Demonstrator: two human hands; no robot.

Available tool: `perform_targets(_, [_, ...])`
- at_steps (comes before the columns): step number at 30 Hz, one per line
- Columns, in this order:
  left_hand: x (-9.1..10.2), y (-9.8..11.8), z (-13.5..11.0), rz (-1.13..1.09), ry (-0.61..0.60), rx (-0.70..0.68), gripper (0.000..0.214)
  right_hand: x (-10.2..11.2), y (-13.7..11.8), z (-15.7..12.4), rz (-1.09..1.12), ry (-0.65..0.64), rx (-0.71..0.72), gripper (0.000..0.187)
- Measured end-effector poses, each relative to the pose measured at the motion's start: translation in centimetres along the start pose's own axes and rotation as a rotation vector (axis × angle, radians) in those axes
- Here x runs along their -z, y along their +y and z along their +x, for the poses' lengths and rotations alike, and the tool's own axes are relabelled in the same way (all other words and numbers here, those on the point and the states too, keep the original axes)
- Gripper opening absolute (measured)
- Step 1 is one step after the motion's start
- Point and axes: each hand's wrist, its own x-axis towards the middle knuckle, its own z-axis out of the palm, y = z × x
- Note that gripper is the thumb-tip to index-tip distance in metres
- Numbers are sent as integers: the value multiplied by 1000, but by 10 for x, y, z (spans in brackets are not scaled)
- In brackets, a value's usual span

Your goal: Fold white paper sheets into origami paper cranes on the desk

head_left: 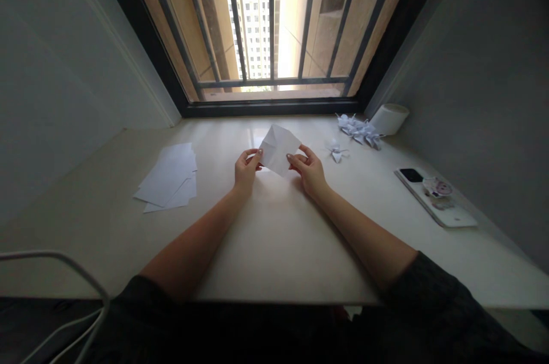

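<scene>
A folded white paper (278, 148), diamond-shaped, is held up just above the pale desk (274, 250) in the middle. My left hand (246, 170) pinches its lower left edge with fingers closed. My right hand (307, 170) grips its lower right edge, fingers curled on the paper. Both forearms reach in from the bottom of the view.
A stack of white sheets (169, 177) lies to the left. One small folded paper crane (336, 151) sits right of my hands, with a pile of several more (359, 130) beside a white cup (389, 118). A phone (435, 196) lies far right. A barred window (270, 38) is behind.
</scene>
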Motion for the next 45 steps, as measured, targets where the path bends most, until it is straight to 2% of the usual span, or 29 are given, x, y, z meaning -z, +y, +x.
perform_targets(5, [-2,6,-3,1,-62,33,40,0,-3,-1,-21,-10,10,46])
perform_targets(16, [-5,13,-11,-54,-124,96,45,-1,-5,-2,-59,-23,-29,47])
perform_targets(22, [-6,13,-13,-68,-183,81,45,-1,-4,-2,-89,-30,-4,50])
perform_targets(33, [-5,10,-11,-57,-200,82,39,-2,-2,-2,-69,-46,-4,55])
perform_targets(41, [-2,2,-7,-27,-112,56,43,-2,0,-2,-59,-89,-50,69])
perform_targets(45, [-3,0,-6,-29,-112,28,43,-2,0,-2,-32,-47,-96,74])
